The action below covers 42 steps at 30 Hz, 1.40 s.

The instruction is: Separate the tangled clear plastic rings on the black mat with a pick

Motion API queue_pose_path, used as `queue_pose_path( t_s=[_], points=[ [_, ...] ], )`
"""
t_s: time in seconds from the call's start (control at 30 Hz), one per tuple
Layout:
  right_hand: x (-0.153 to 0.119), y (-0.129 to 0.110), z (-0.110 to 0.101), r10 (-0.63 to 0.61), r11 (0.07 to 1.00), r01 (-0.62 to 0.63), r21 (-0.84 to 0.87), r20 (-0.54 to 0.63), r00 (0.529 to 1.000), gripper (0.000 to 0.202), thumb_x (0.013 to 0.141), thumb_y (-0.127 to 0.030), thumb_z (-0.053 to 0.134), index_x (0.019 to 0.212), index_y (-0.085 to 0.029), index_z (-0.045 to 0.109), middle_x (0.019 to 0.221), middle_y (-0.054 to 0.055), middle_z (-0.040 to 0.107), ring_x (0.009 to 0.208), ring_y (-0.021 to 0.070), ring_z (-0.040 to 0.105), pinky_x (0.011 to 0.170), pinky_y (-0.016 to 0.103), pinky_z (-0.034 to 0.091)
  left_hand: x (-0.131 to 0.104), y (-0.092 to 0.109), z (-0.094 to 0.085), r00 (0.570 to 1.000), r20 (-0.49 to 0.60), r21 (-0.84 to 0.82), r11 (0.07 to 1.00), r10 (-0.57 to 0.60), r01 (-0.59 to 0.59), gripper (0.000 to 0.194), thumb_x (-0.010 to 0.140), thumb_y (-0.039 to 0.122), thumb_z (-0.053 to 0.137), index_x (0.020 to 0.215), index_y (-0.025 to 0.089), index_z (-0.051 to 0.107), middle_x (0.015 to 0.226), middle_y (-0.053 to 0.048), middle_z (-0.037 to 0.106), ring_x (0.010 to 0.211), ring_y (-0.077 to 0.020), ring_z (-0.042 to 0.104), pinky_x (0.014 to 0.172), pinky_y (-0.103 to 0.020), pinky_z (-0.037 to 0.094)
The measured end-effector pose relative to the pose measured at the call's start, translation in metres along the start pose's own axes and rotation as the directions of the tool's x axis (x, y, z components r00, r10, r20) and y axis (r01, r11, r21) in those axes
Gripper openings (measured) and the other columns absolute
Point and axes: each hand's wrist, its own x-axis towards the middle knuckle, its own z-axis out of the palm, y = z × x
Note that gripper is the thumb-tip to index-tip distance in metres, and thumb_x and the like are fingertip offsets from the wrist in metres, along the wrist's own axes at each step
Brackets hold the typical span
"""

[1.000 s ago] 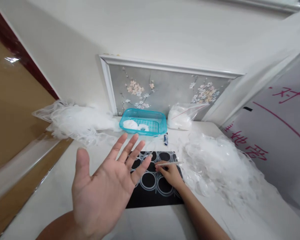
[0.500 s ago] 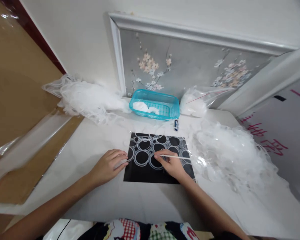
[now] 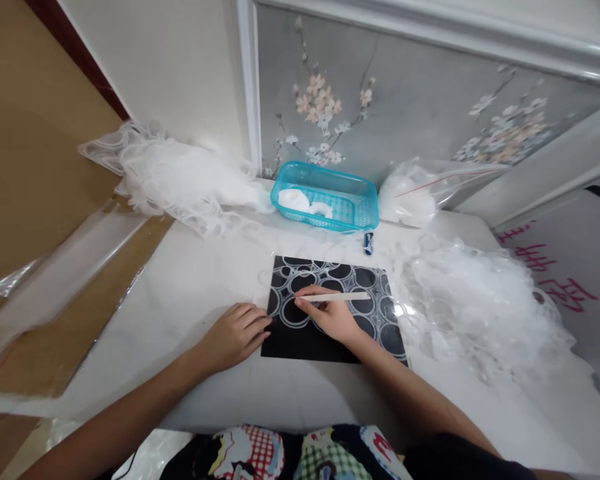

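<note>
A black sheet (image 3: 305, 343) lies on the white table, its upper part covered with whitish rings, some overlapping. My right hand (image 3: 330, 317) is over the sheet, thumb and fingers closed on a slim white stick (image 3: 353, 297) that points left. The stick's left end is between the fingertips, near a ring on the left part of the sheet. My left hand (image 3: 240, 333) lies flat at the sheet's left edge, fingers slightly apart and fingertips on the edge. I see nothing held in it.
Behind the sheet stands a turquoise basket (image 3: 325, 221) holding white pieces. A small blue cylinder (image 3: 369, 244) lies in front of it. Heaps of translucent white rings flank the sheet at left (image 3: 180, 180) and right (image 3: 480, 307). A zip bag (image 3: 410, 200) stands beside the basket.
My right hand with the stick has moved left across the sheet. My left hand held a translucent piece at the sheet's edge before; now it lies flat. The view has shifted slightly.
</note>
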Motion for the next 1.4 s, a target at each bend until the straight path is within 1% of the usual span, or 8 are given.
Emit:
queue_pose_path(
  t_s=[0.23,0.43,0.63,0.8,0.93,1.13,1.23,1.4],
  points=[
    [-0.029,-0.004,0.015,-0.087,0.984,0.118,-0.135,0.214,0.973,0.015,0.089,-0.031,0.062,0.095,-0.023,0.073,0.092,0.005,0.076,0.084,0.0195,0.069,0.08,0.034,0.054,-0.001,-0.001,-0.001,0.999,0.021,-0.005,0.999,-0.048,0.048,0.019,0.095,0.022,0.051,0.108,0.018,0.064,0.098,-0.008,0.069,0.091,-0.0223,0.061,0.082,-0.037,0.049],
    [-0.052,-0.012,0.001,-0.012,0.996,0.027,-0.086,0.168,0.986,0.016,0.09,-0.032,0.062,0.096,-0.024,0.073,0.092,0.005,0.076,0.084,0.0186,0.07,0.077,0.031,0.055,0.0,-0.005,-0.001,0.999,0.014,-0.017,0.999,-0.05,0.05,0.02,0.094,0.021,0.053,0.11,0.02,0.065,0.099,-0.007,0.07,0.091,-0.0224,0.063,0.083,-0.038,0.049],
    [-0.082,-0.003,-0.035,0.026,0.982,-0.053,-0.182,-0.148,0.989,0.017,0.09,-0.032,0.061,0.097,-0.025,0.075,0.092,0.005,0.077,0.084,0.0211,0.071,0.075,0.034,0.056,0.007,-0.006,-0.003,1.0,0.001,-0.057,0.998,-0.004,0.004,0.017,0.094,0.02,0.054,0.106,0.02,0.066,0.093,-0.005,0.072,0.084,-0.0199,0.065,0.077,-0.034,0.05],
    [-0.091,0.02,-0.098,0.137,0.892,-0.35,-0.287,-0.566,0.813,0.032,0.091,-0.046,0.054,0.107,-0.024,0.072,0.09,0.007,0.077,0.078,0.0256,0.071,0.071,0.037,0.054,0.03,-0.026,-0.015,0.998,-0.032,-0.119,0.991,-0.058,0.054,0.016,0.094,0.027,0.054,0.102,0.023,0.067,0.091,-0.003,0.073,0.083,-0.0181,0.067,0.08,-0.032,0.051],
    [-0.069,0.038,-0.135,0.127,0.759,-0.458,-0.464,-0.584,0.802,0.043,0.097,-0.048,0.037,0.109,-0.021,0.068,0.086,0.009,0.075,0.08,0.0275,0.07,0.072,0.037,0.049,0.081,-0.058,-0.012,0.947,0.097,-0.141,0.937,-0.307,0.319,0.028,0.093,0.043,0.049,0.103,0.022,0.067,0.102,-0.005,0.069,0.094,-0.0226,0.064,0.086,-0.037,0.05],
    [-0.001,0.047,-0.147,0.17,0.51,-0.533,-0.676,-0.528,0.832,0.029,0.09,-0.047,0.055,0.088,-0.019,0.064,0.085,0.012,0.07,0.083,0.0273,0.065,0.067,0.032,0.042,0.158,-0.092,0.02,0.842,0.143,-0.032,0.848,-0.52,0.529,0.041,0.084,0.039,0.059,0.117,0.015,0.059,0.124,-0.015,0.055,0.115,-0.0323,0.055,0.097,-0.043,0.044],
    [0.021,0.05,-0.145,0.169,0.507,-0.566,-0.649,-0.57,0.804,0.026,0.087,-0.044,0.061,0.092,-0.019,0.063,0.089,0.013,0.069,0.088,0.0276,0.064,0.069,0.032,0.042,0.173,-0.099,0.03,0.827,0.12,-0.066,0.827,-0.549,0.558,0.028,0.084,0.034,0.056,0.104,0.015,0.061,0.117,-0.014,0.055,0.106,-0.0309,0.059,0.094,-0.043,0.045],
    [0.029,0.055,-0.144,0.153,0.557,-0.502,-0.662,-0.512,0.845,0.011,0.087,-0.031,0.059,0.086,-0.02,0.062,0.085,0.011,0.07,0.082,0.0251,0.064,0.067,0.031,0.041,0.169,-0.103,0.028,0.838,0.103,-0.224,0.808,-0.536,0.545,0.007,0.08,0.026,0.052,0.076,0.019,0.052,0.097,-0.01,0.061,0.099,-0.0261,0.06,0.096,-0.041,0.045]
  ],
)
